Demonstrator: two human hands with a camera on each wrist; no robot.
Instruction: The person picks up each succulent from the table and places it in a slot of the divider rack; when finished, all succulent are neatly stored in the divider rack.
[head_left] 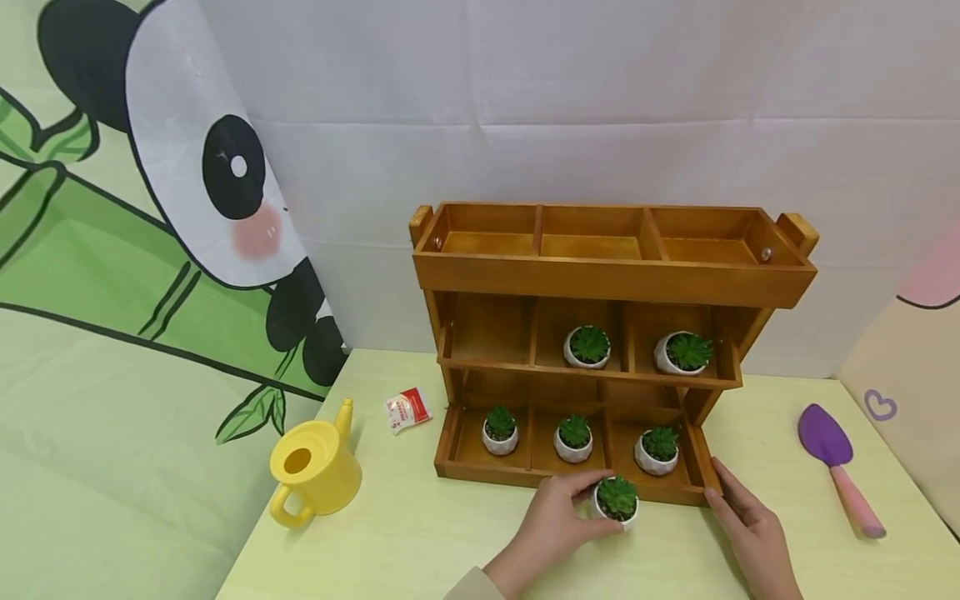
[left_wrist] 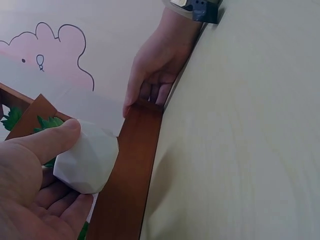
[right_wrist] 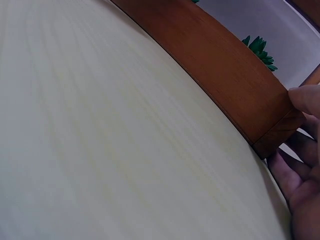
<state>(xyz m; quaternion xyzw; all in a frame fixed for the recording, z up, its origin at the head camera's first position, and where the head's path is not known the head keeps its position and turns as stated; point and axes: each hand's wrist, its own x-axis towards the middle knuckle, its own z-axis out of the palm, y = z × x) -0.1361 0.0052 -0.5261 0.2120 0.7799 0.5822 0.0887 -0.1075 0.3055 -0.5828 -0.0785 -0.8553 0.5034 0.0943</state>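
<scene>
In front of the wooden three-tier shelf (head_left: 615, 280), my left hand (head_left: 551, 517) pinches a small potted succulent (head_left: 617, 497) between thumb and fingers. The left wrist view shows its white faceted pot (left_wrist: 90, 160), held off the table close to the shelf's front board. My right hand (head_left: 757, 533) grips the front right corner of the bottom tier, thumb at the front and fingers around the side. Three potted succulents stand in the bottom tier, one per compartment: left (head_left: 500, 431), middle (head_left: 573, 439), right (head_left: 658, 452). On the middle tier, two more occupy the middle (head_left: 588, 347) and right (head_left: 683, 353) compartments.
A yellow watering can (head_left: 316, 467) stands on the table (head_left: 390, 533) at the left. Between it and the shelf lies a red and white packet (head_left: 408, 410). To the right lies a purple shovel (head_left: 840, 467) with a pink handle. A cloth backdrop rises behind the shelf.
</scene>
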